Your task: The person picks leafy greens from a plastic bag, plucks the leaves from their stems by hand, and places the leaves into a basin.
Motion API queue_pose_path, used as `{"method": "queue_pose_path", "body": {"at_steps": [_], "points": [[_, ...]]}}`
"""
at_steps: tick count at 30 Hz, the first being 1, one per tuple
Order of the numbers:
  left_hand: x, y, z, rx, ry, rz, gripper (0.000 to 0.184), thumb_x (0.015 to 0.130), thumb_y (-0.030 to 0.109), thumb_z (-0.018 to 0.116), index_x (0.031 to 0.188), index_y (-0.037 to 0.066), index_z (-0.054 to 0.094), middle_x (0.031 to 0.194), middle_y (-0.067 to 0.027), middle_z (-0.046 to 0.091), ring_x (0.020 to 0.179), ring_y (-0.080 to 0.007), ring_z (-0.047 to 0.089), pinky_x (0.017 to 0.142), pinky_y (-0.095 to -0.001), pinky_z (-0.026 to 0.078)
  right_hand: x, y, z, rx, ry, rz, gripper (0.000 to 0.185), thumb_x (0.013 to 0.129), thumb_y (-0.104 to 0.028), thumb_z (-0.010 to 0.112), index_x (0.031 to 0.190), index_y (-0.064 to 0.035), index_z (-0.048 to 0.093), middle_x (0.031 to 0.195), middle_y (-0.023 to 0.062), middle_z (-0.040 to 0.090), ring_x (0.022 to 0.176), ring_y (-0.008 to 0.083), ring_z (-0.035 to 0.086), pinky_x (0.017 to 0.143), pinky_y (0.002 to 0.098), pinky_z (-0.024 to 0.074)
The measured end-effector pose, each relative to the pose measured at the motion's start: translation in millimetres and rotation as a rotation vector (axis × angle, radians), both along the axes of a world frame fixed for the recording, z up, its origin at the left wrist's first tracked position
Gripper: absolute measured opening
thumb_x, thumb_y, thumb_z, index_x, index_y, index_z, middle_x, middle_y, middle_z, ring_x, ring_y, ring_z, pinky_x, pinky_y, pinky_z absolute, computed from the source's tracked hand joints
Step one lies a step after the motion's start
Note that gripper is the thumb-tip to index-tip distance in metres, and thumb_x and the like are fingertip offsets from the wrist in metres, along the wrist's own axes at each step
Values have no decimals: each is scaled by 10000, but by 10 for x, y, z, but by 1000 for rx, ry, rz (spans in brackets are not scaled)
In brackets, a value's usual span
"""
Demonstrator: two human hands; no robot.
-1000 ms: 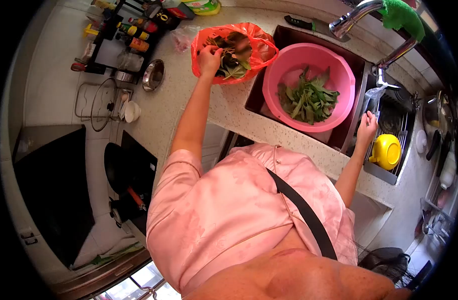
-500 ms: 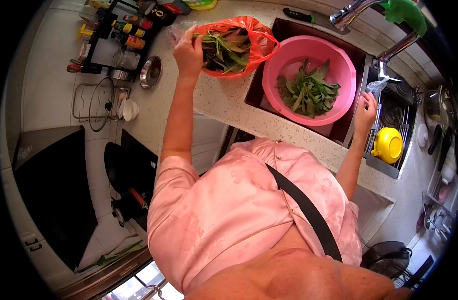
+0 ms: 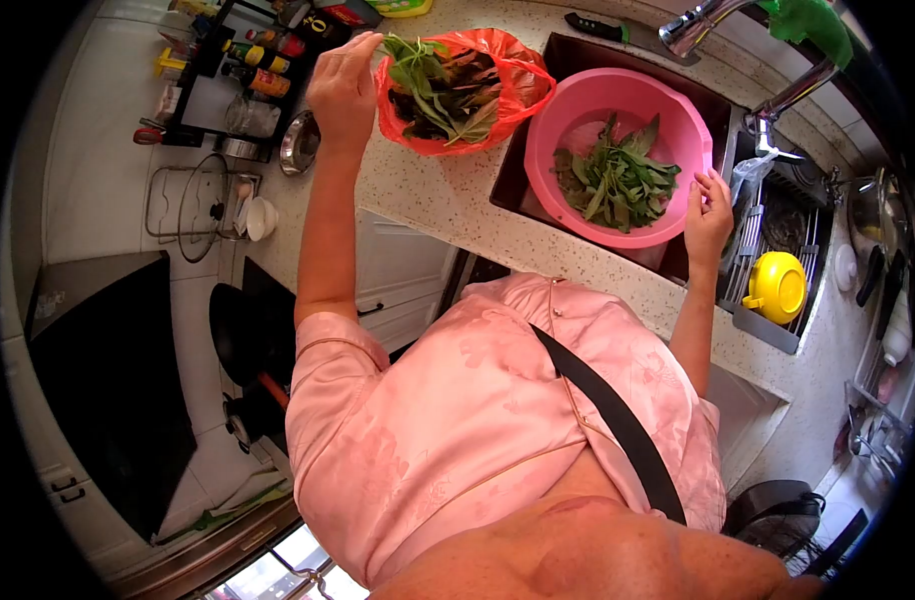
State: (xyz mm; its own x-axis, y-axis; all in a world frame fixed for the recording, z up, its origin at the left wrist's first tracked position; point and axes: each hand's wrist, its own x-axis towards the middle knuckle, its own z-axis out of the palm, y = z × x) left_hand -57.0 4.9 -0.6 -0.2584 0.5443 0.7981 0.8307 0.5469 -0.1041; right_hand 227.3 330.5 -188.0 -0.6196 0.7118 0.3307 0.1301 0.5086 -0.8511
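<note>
My left hand point(image 3: 342, 98) is beside the left rim of a red plastic bag point(image 3: 526, 72), its fingertips pinching a green leafy sprig point(image 3: 418, 72) that lies over the bag's mouth. Darker purplish leaves point(image 3: 468, 85) fill the bag below it. My right hand point(image 3: 711, 215) is at the right rim of a pink basin point(image 3: 690, 120); its fingers are loosely bent and apart, with nothing visible in them. In the basin lies a heap of loose green leaves point(image 3: 623, 185).
The basin sits in a dark sink point(image 3: 513, 190) under a faucet point(image 3: 693, 30). To the right are a clear plastic bag point(image 3: 753, 172) and a yellow bowl point(image 3: 778, 288) on a drying rack. A knife point(image 3: 596, 27) lies behind the sink. A metal bowl point(image 3: 300, 143) stands near bottles at left.
My left hand has moved left and up with the leafy sprig, which now stretches over the bag's edge. My right hand has shifted left, from beside the clear plastic bag to the basin's rim.
</note>
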Motion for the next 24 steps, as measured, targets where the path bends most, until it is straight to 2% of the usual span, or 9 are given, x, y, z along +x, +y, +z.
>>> {"method": "queue_pose_path", "body": {"at_steps": [7, 9, 13, 14, 19, 21, 22, 23, 24], "points": [[22, -52, 112, 58, 142, -14, 244, 794, -3, 587, 990, 121, 662, 978, -31, 668, 886, -215, 619, 736, -323, 505, 3, -34, -31, 11, -37, 0, 188, 865, -96, 579, 1012, 12, 623, 1151, 144, 558, 854, 178, 621, 669, 262, 523], [41, -50, 23, -58, -38, -90, 248, 773, -18, 589, 964, 121, 665, 977, -34, 668, 888, -219, 620, 739, -319, 507, 1, -40, -34, 5, -22, 4, 188, 868, -103, 577, 1011, 10, 625, 1149, 145, 558, 851, 180, 620, 667, 263, 522], [85, -128, -104, -93, -75, -40, 248, 747, -33, 591, 926, 118, 672, 960, -46, 670, 883, -225, 623, 743, -325, 506, 0, -46, -18, 43, -21, 19, 183, 867, -98, 572, 1007, 7, 627, 1150, 148, 559, 848, 185, 622, 665, 264, 524], [58, -184, -81, 15, -77, -16, 240, 757, -32, 591, 930, 113, 671, 962, -46, 670, 887, -226, 624, 747, -323, 505, 9, -54, -23, 57, -24, 14, 183, 866, -97, 571, 1006, 5, 628, 1150, 151, 560, 849, 187, 624, 666, 265, 526], [72, -276, 51, -5, 19, -33, 184, 813, -30, 608, 968, 55, 661, 968, -82, 674, 850, -199, 642, 740, -282, 504, -35, -109, 84, 39, -44, 36, 180, 862, -94, 573, 1002, 6, 626, 1146, 147, 566, 836, 183, 628, 674, 270, 530], [77, -287, 134, 333, -57, -30, 139, 851, -3, 590, 968, 29, 659, 981, -85, 672, 801, -144, 641, 712, -262, 515, -59, -150, 121, 21, -42, 40, 179, 861, -93, 573, 1001, 4, 626, 1141, 145, 571, 830, 180, 629, 674, 273, 532], [171, -351, 186, 354, -198, 32, 167, 880, 19, 566, 1034, 5, 626, 969, -96, 666, 772, -109, 628, 689, -249, 525, -68, -158, 135, 21, -57, 47, 182, 860, -92, 574, 1008, 1, 624, 1148, 143, 570, 828, 175, 630, 678, 275, 532], [227, -326, 238, 356, -199, 35, 167, 880, 19, 566, 1034, 5, 626, 969, -96, 666, 772, -109, 628, 689, -249, 525, -79, -164, 149, 22, -73, 56, 185, 858, -90, 575, 1014, -2, 622, 1155, 142, 570, 825, 169, 630, 681, 277, 533], [292, -261, 288, 479, -310, -51, 206, 876, 14, 568, 1079, 2, 598, 963, -100, 663, 778, -112, 627, 687, -246, 525, -97, -180, 154, 26, -75, 62, 185, 858, -90, 575, 1014, -2, 622, 1155, 142, 570, 825, 169, 630, 681, 277, 533]]}}
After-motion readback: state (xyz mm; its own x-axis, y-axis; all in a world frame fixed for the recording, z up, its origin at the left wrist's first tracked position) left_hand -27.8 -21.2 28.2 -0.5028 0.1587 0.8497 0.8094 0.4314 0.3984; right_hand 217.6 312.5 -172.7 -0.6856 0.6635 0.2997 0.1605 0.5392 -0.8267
